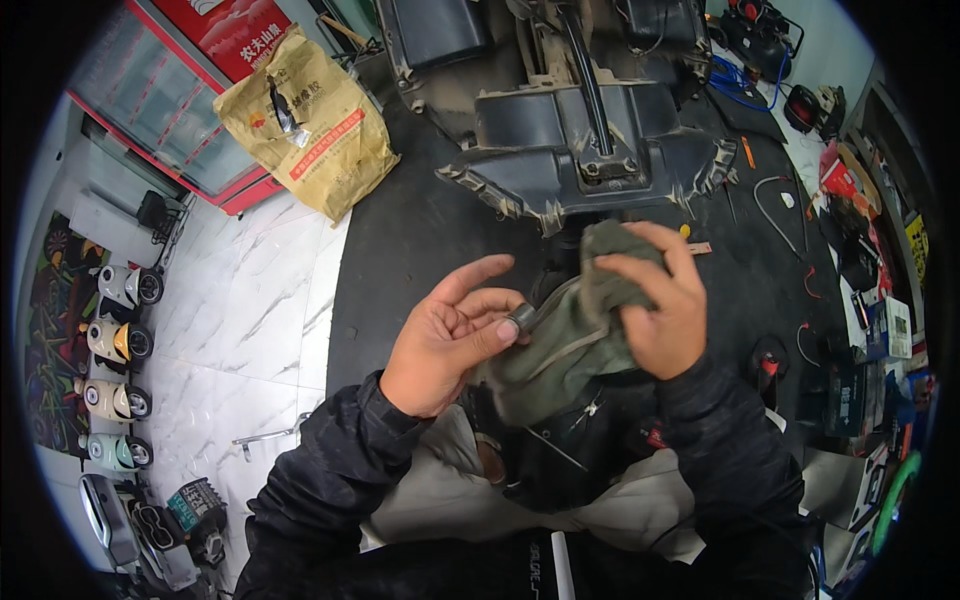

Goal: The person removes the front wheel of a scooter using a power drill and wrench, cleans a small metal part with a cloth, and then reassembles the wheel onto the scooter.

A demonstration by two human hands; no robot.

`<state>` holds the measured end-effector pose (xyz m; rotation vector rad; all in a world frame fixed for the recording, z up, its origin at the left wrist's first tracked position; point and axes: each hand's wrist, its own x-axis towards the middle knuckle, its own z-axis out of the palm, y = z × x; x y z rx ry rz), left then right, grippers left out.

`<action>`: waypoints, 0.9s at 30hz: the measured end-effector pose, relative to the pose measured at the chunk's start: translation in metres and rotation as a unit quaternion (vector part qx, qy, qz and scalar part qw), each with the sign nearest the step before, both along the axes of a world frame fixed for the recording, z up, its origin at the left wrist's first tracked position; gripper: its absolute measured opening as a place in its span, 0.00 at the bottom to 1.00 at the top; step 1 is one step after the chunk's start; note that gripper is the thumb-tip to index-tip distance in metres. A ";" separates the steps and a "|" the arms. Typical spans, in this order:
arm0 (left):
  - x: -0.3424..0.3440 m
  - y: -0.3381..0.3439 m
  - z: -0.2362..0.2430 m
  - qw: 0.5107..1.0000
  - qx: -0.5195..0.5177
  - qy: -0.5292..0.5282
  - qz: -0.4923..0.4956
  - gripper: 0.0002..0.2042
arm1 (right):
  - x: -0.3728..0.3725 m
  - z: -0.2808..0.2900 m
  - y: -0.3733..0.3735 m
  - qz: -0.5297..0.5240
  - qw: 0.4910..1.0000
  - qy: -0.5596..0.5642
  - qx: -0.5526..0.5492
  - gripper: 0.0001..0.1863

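My left hand (450, 335) pinches a small dark metal cylinder (520, 317) between thumb and fingers, with the index finger raised. My right hand (655, 300) grips a crumpled olive-green cloth (555, 365), which hangs down toward my lap just right of the small cylinder. Behind both hands is the dusty black plastic underside of a vehicle (530, 130), with a metal bar along its middle. Below the cloth, a dark object with a thin rod is partly hidden, so I cannot tell what it is.
I am over a black mat (380, 230). At upper left are a yellow paper sack (300, 160) and a red-framed glass cabinet (170, 100). Small scooters (120, 340) line the left wall. Tools, boxes and a blue hose (740, 80) lie along the right.
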<state>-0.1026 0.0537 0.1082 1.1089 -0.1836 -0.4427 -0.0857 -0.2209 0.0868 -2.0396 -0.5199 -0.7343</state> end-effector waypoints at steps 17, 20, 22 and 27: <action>0.002 -0.003 -0.009 0.991 -0.053 0.087 0.083 0.10 | -0.017 0.003 0.013 0.059 0.998 -0.033 -0.009 0.32; -0.007 -0.018 -0.012 0.990 0.013 0.092 0.106 0.08 | -0.027 -0.003 0.031 0.047 0.997 -0.054 -0.042 0.35; -0.019 -0.029 -0.015 0.988 0.049 0.093 0.115 0.09 | -0.027 -0.008 0.042 0.029 0.994 -0.056 -0.086 0.36; -0.017 -0.032 -0.023 0.984 0.046 0.109 0.132 0.06 | -0.023 -0.014 0.039 0.051 0.993 -0.042 -0.098 0.33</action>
